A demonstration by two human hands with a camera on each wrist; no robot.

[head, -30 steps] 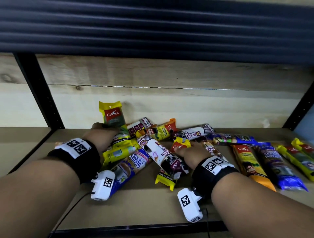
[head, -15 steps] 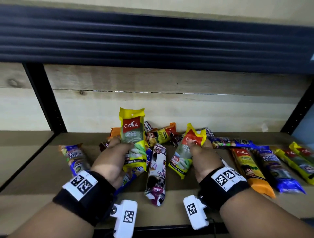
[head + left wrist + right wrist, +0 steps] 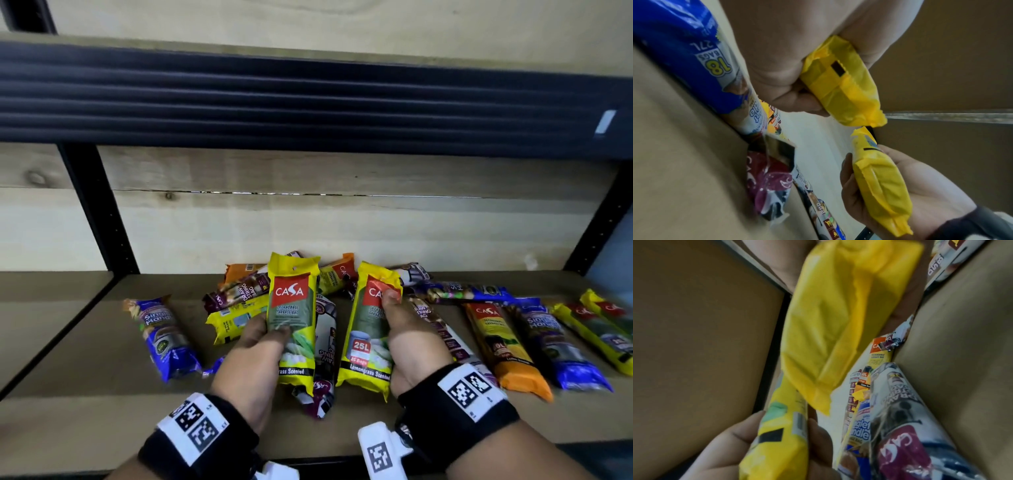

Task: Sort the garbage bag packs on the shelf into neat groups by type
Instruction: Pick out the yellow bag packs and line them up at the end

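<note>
Nearest, the left hand (image 3: 255,356) grips one yellow Casa pack (image 3: 294,318) upright, and the right hand (image 3: 411,346) grips a second yellow Casa pack (image 3: 368,329) just beside it. Beneath them on the brown shelf board (image 3: 85,394) lie mixed packs, a blue Singlet Handle pack (image 3: 161,337) at left. Behind stand pale wooden planks (image 3: 308,222) and black uprights (image 3: 96,209).
</note>
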